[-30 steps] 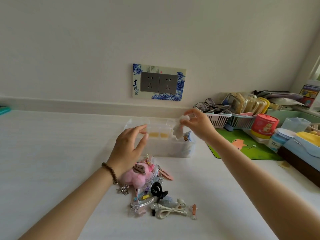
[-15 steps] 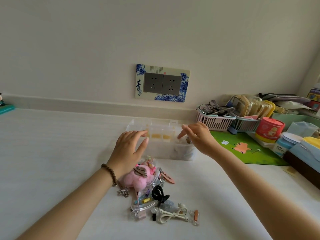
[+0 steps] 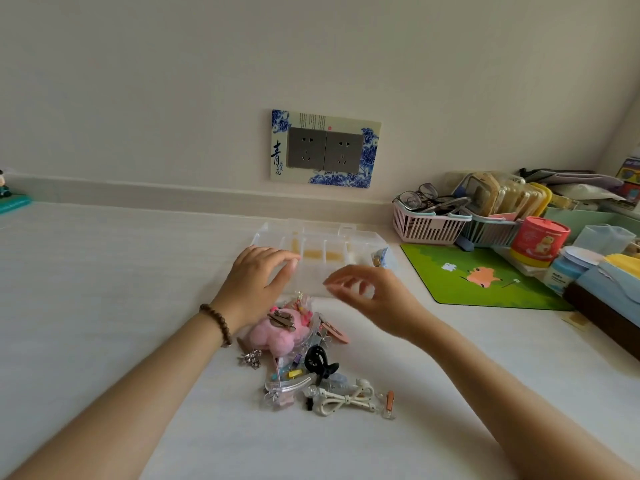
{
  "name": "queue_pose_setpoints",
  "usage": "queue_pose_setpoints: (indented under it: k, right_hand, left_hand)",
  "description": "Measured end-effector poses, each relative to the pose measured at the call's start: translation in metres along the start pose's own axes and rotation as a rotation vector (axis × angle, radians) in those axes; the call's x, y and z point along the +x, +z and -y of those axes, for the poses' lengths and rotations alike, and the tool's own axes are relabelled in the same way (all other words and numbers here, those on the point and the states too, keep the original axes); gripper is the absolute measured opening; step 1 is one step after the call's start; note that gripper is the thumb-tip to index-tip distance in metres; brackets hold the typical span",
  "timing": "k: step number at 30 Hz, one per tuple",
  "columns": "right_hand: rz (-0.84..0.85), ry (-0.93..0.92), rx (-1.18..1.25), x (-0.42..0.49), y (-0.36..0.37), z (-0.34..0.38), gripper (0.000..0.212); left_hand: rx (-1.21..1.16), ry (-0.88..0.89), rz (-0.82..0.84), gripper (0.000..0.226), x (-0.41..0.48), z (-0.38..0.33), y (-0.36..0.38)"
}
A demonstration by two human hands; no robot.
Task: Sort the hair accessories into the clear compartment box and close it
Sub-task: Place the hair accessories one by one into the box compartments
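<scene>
The clear compartment box (image 3: 332, 251) lies open on the white counter near the wall, with some blue-wrapped item (image 3: 380, 257) at its right end. My left hand (image 3: 254, 285) rests against the box's front left edge, fingers spread, holding nothing. My right hand (image 3: 370, 296) hovers over the box's front edge, fingers loosely curled and empty. In front of the box lies a pile of hair accessories: a pink fluffy piece (image 3: 273, 332) with a brown clip on it, a black claw clip (image 3: 318, 362), a white bow tie (image 3: 346, 398) and several small clips.
To the right sit a green mat (image 3: 485, 278), a pink basket (image 3: 429, 225) with glasses, a red tub (image 3: 538, 242) and stacked boxes and packets. A double wall socket (image 3: 325, 148) is above the box. A teal object (image 3: 14, 202) lies at the far left.
My right hand held a white fluffy accessory over the box's right end, let it go there, and has drawn back toward the pile, empty. The left hand stayed at the box.
</scene>
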State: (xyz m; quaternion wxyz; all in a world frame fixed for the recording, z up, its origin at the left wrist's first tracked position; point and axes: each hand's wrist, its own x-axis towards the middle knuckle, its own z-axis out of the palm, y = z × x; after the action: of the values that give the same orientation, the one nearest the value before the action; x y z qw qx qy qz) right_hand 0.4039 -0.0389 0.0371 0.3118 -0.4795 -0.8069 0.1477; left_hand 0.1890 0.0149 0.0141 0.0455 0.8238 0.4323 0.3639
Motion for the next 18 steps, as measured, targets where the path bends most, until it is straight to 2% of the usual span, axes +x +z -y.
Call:
queue_pose_setpoints:
  k: [3, 5, 7, 11, 15, 18]
  right_hand:
    - [0.208, 0.096, -0.036, -0.005, 0.015, -0.009, 0.026]
    - [0.277, 0.127, -0.023, -0.005, 0.017, -0.012, 0.031]
    - [0.293, 0.132, -0.008, -0.004, 0.018, -0.012, 0.026]
    - [0.168, 0.161, 0.076, -0.006, 0.015, -0.018, 0.006]
    - [0.084, 0.15, 0.192, -0.006, 0.005, -0.017, 0.005]
    - [-0.111, 0.124, 0.318, 0.012, -0.012, -0.005, 0.008]
  left_hand:
    - [-0.029, 0.003, 0.002, 0.057, -0.001, 0.001, -0.003]
    - [-0.048, 0.001, 0.006, 0.058, -0.002, 0.002, -0.005]
    - [-0.055, 0.003, 0.011, 0.058, -0.002, 0.002, -0.005]
    - [-0.055, 0.001, 0.018, 0.057, -0.002, 0.004, -0.004]
    - [-0.044, 0.01, 0.023, 0.059, -0.001, 0.005, -0.003]
    - [-0.043, 0.003, 0.021, 0.06, -0.001, 0.004, -0.003]
